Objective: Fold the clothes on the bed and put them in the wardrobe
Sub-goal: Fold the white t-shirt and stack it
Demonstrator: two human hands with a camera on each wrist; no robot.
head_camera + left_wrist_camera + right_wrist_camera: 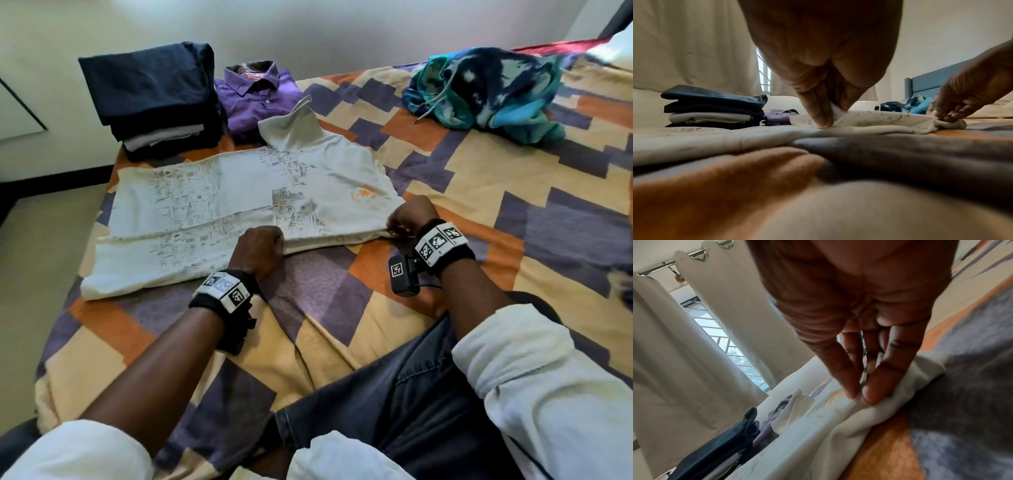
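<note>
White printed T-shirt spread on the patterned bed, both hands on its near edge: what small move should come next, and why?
Probably lift the near edge and fold it away, over the shirt's middle. The left hand and right hand both pinch the near long edge of the white printed T-shirt, which lies flat and only partly folded, one sleeve sticking out on the far side.

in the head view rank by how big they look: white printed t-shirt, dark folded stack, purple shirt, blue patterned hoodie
1. white printed t-shirt
2. blue patterned hoodie and dark folded stack: look alike, not ranked
3. purple shirt, partly hidden
</note>
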